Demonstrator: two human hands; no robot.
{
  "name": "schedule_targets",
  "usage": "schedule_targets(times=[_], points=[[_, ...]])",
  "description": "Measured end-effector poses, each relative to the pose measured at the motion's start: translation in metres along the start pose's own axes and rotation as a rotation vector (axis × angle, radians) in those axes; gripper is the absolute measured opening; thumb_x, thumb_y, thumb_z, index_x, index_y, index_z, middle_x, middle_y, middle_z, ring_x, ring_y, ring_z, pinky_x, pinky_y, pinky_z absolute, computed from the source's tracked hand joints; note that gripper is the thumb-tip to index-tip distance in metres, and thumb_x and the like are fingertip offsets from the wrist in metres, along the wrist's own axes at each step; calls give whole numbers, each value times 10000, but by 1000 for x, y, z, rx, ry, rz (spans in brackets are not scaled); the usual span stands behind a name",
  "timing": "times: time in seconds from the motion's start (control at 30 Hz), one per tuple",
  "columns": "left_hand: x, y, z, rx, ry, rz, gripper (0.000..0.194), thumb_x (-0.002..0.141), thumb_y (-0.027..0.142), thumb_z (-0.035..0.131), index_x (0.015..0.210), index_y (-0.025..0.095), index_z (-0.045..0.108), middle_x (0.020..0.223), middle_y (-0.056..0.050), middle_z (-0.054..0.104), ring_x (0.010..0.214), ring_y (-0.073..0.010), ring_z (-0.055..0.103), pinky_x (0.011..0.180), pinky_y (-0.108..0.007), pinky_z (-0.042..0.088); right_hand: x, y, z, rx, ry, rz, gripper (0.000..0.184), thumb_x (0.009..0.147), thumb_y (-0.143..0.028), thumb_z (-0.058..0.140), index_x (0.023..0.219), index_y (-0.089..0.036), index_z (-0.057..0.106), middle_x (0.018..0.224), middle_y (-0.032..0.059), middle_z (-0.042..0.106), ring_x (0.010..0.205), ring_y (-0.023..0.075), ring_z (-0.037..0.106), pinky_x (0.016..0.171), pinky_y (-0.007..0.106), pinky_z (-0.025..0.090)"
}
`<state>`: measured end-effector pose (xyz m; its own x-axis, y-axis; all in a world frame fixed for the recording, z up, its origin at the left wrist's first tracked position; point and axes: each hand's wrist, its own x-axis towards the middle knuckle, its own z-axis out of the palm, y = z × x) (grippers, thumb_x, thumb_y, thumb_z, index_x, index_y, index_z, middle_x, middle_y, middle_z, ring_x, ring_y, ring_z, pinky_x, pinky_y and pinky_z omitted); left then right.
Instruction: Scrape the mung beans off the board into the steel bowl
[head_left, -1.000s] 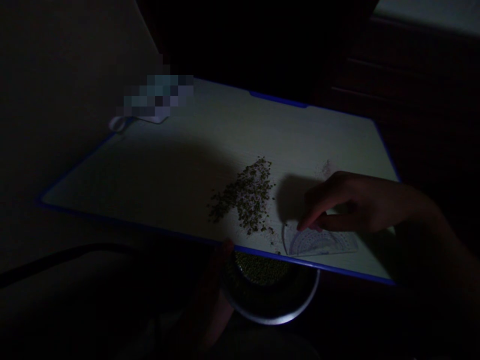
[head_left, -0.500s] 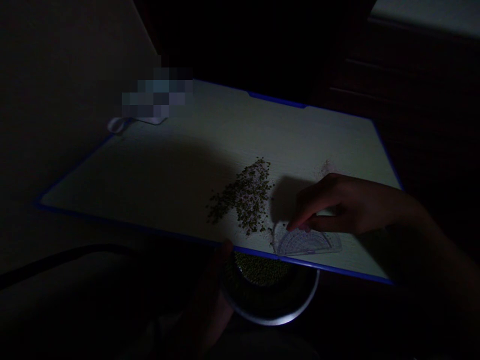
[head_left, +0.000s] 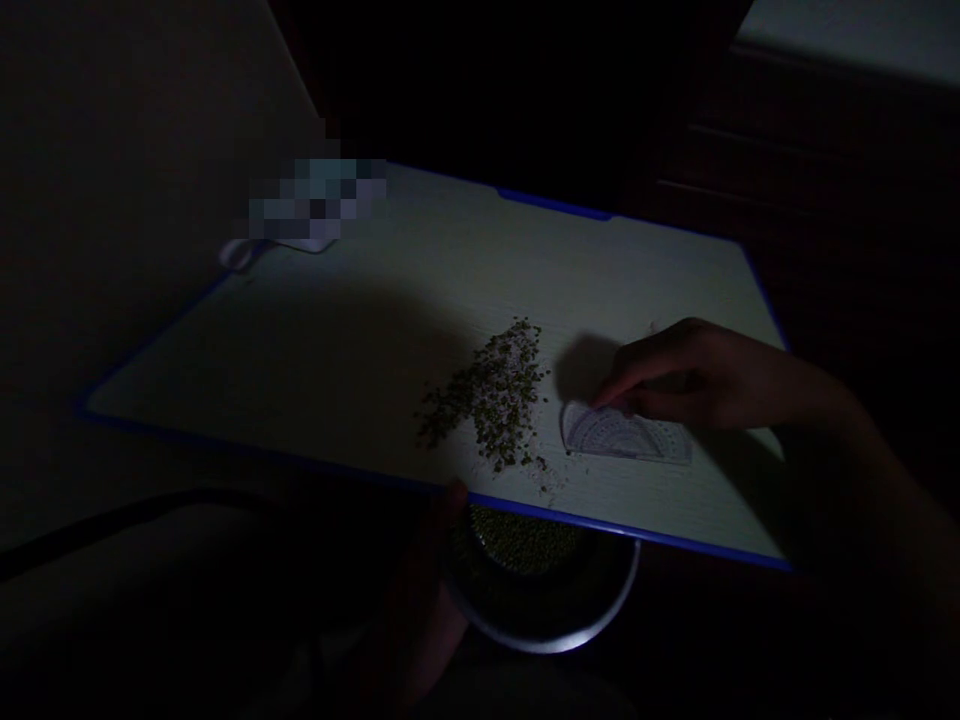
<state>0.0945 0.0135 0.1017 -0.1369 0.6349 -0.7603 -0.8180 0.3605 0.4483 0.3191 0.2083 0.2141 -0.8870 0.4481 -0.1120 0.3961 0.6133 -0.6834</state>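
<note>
A clear protractor (head_left: 630, 438) lies low on the white board (head_left: 300, 360), pinched along its curved edge by the fingertips of my right hand (head_left: 697, 375). Left of it spreads a loose pile of green beans (head_left: 499, 390), apparently mung beans, mixed with pale fine grains. Under the board's near edge, a metal bowl (head_left: 551, 640) holds many more green beans (head_left: 525, 540). My left hand (head_left: 435, 610) grips the bowl's left side, its thumb up by the board's blue rim; darkness hides the other fingers.
A pixelated object with a white strap (head_left: 238, 255) rests at the board's far left corner. A dark cable or strap (head_left: 172, 495) curves in from the left. A pale wall stands at left, and the room is very dim.
With the protractor, my right hand first slid left along the near edge, nudging bits towards the bowl, then moved back up and right. My left hand and the bowl stayed put.
</note>
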Motion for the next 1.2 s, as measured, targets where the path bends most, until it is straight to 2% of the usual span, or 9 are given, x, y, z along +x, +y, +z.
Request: schedule_targets(times=[0.13, 0.27, 0.43, 0.57, 0.73, 0.83, 0.93, 1.03, 1.2], points=[[0, 0, 2, 26, 33, 9, 143, 912, 407, 782, 835, 303, 843, 1058, 0, 887, 1499, -274, 537, 1312, -440, 272, 1, -3, 2, 51, -47, -77, 268, 999, -351, 664, 1105, -183, 844, 949, 55, 838, 771, 139, 750, 683, 241, 518], [3, -2, -5, -16, 1, -15, 169, 901, 427, 797, 931, 271, 857, 1078, -20, 886, 1418, -315, 626, 1314, -482, 276, 0, -2, 1, 34, -29, -57, 282, 1008, -375, 652, 1102, -187, 840, 936, 50, 833, 753, 141, 734, 673, 250, 513], [3, -3, -8, -30, -49, -28, 197, 875, 463, 821, 924, 276, 858, 1109, -22, 882, 1522, -297, 509, 1335, -445, 181, 3, -2, 3, -3, -42, -60, 293, 1018, -353, 627, 1127, -183, 840, 969, 70, 838, 766, 146, 746, 682, 255, 509], [3, -2, -6, -22, -48, -17, 165, 861, 456, 837, 884, 293, 854, 974, -6, 890, 1443, -285, 603, 1314, -423, 261, 4, -3, 4, 21, -89, -92, 265, 1015, -316, 628, 1123, -199, 841, 986, 60, 840, 795, 138, 758, 708, 251, 518], [5, -4, -10, -64, -45, -87, 158, 857, 452, 838, 878, 296, 849, 906, 4, 885, 1358, -287, 678, 1291, -426, 331, 1, -7, 1, 30, -113, -111, 270, 1020, -306, 620, 1111, -178, 840, 958, 62, 833, 755, 116, 745, 676, 234, 519], [4, -3, -9, -26, 1, -45, 154, 867, 453, 832, 891, 303, 852, 942, 10, 887, 1447, -286, 599, 1324, -423, 241, 0, -8, -1, 19, -88, -84, 283, 1025, -329, 617, 1112, -180, 841, 947, 61, 832, 742, 121, 737, 670, 242, 518], [2, -2, -6, 13, 62, 5, 113, 884, 420, 820, 856, 312, 840, 993, 28, 887, 1581, -274, 416, 1343, -429, 143, 2, -8, 1, 19, -94, -69, 271, 1017, -315, 626, 1115, -187, 843, 968, 64, 835, 765, 130, 748, 682, 245, 520], [2, -3, -6, 19, 40, 5, 102, 879, 430, 830, 882, 329, 839, 1052, 58, 884, 1642, -239, 257, 1343, -406, 131, 5, -8, 5, 33, -128, -98, 257, 1010, -272, 622, 1131, -203, 838, 995, 52, 840, 805, 125, 762, 710, 236, 525], [6, -6, -12, 50, 10, 26, 164, 863, 467, 835, 931, 320, 856, 1032, 25, 887, 1599, -286, 375, 1343, -448, 138, 4, -13, 7, 38, -157, -85, 257, 1009, -266, 612, 1118, -209, 838, 1002, 43, 844, 813, 123, 769, 708, 234, 538]])
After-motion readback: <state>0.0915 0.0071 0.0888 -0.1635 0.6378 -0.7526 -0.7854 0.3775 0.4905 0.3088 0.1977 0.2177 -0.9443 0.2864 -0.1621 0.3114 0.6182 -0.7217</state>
